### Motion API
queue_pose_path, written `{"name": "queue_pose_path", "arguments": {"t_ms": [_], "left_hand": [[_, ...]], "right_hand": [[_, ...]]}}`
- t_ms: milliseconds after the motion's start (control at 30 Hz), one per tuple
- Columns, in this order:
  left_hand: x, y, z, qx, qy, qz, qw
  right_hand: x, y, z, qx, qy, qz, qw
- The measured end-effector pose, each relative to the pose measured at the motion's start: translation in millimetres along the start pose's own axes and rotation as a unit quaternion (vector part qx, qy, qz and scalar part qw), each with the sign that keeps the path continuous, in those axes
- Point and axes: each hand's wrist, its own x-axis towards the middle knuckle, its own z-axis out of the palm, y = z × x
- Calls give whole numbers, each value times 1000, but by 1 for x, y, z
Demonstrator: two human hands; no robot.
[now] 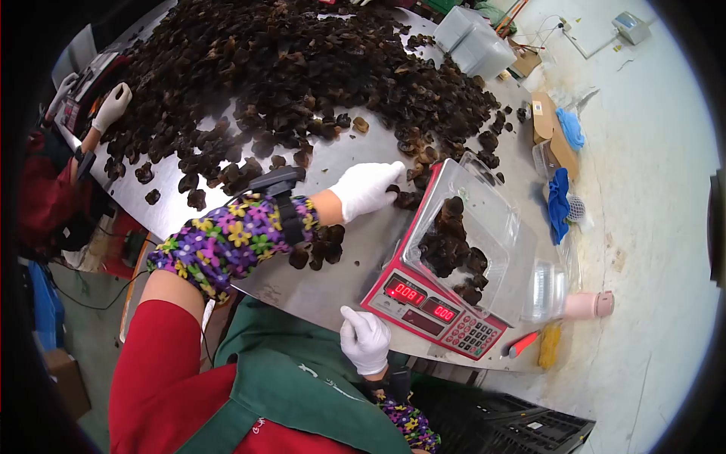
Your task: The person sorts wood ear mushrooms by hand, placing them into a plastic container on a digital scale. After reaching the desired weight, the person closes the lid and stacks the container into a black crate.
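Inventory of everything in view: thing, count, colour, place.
Pieces: uncountable, dark brown, on table and in tray
Table: one, silver, centre
Near scale: one, red, under tray
Tray: one, clear, on scale
Tubs: count unclear, clear, right side
Cardboard boxes: at least two, brown, right, lower left
Blue bundles: two, blue, right
Bottle: one, pink, right
Tool: one, red, near bottle
Yellow bundle: one, yellow, near tool
Crate: one, black, bottom right
Co-worker's hands: two, white gloves, upper left
Sleeves: two, flowered purple, forearms
Apron: one, green, bottom
Left hand: one, white glove, by pieces
Right hand: one, white glove, near scale
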Motion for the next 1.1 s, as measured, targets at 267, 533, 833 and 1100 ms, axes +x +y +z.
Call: {"name": "queue_pose_path", "arguments": {"t_ms": [267, 533, 833, 1100], "left_hand": [[21, 2, 24, 39, -102, 77, 991], [12, 43, -51, -146, 85, 140, 976], [3, 110, -56, -92, -52, 292, 951], [-88, 29, -94, 85, -166, 232, 955]], "right_hand": [[0, -1, 0, -15, 5, 13, 1000], [-2, 1, -1, 13, 12, 0, 1000], [-3, -1, -4, 13, 10, 9, 1000], [-2, 2, -2, 21, 22, -8, 1000]]}}
